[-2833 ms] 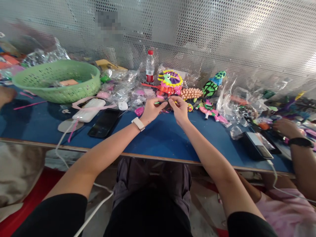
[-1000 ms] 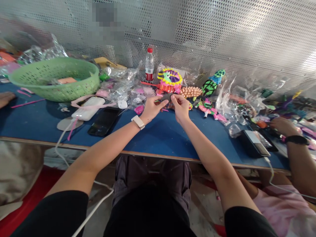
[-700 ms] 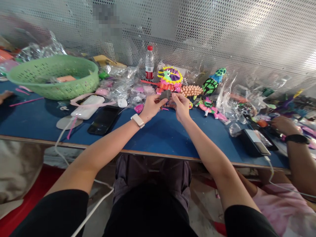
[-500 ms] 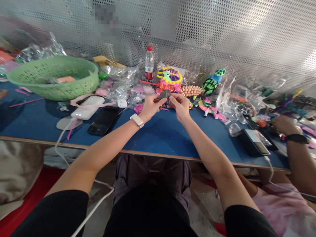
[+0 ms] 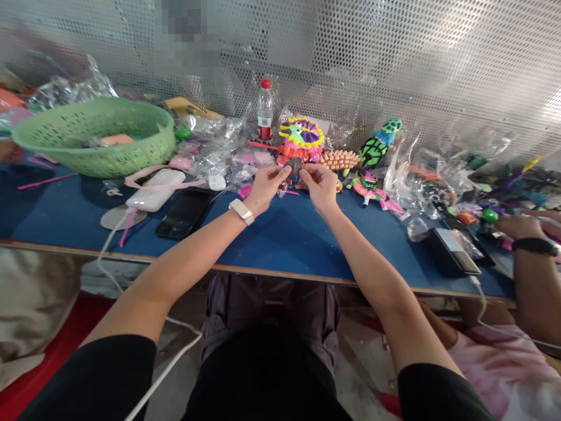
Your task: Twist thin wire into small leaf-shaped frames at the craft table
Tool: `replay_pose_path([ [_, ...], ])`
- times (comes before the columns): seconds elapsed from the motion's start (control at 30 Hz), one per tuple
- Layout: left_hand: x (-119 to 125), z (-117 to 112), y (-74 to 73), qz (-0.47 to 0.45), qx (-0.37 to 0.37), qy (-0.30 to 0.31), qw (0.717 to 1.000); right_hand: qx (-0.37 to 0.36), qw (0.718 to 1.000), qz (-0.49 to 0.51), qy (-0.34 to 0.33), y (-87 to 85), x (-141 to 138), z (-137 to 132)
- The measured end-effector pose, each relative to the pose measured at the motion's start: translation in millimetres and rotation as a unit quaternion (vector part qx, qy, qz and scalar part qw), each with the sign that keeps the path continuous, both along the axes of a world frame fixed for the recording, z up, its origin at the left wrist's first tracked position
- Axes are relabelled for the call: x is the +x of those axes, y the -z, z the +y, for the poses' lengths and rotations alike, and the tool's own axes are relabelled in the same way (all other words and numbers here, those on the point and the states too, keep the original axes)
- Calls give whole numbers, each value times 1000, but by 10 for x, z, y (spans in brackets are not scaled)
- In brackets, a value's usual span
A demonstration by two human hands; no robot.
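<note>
A small dark grey lump, its exact kind unclear, is pinched between my two hands above the blue table. My left hand grips it from the left with thumb and fingers. From the right, the closed fingertips of my right hand hold its other side. Just behind are a colourful clay-like figure with a yellow frilled edge and an orange knobbly piece. A pink and green figure lies to the right of my right hand.
A green basket stands at the left, near a white power bank and black phone. A red-capped bottle stands behind. Clear plastic bags and a black box are at right, beside a co-worker's hand.
My hands have shifted only slightly, and the grey lump appears turned between my fingertips. At the right, the co-worker's hand has moved rightward, with a green ball now visible beside it.
</note>
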State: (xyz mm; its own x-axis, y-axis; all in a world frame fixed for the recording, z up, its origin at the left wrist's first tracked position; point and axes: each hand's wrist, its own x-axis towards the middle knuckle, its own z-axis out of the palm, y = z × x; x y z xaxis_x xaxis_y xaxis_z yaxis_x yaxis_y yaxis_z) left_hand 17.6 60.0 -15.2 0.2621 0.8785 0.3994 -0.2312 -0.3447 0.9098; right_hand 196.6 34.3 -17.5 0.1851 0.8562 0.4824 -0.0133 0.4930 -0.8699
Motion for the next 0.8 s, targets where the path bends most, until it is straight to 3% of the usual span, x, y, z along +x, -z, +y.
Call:
replay_pose_path([
  [0.57, 17, -53, -22, -18, -51, -11, 998, -4, 1000, 23, 11, 17, 44, 39],
  [0.8, 5, -12, 8, -28, -33, -11, 999, -5, 1000, 21, 8, 31, 71, 64],
])
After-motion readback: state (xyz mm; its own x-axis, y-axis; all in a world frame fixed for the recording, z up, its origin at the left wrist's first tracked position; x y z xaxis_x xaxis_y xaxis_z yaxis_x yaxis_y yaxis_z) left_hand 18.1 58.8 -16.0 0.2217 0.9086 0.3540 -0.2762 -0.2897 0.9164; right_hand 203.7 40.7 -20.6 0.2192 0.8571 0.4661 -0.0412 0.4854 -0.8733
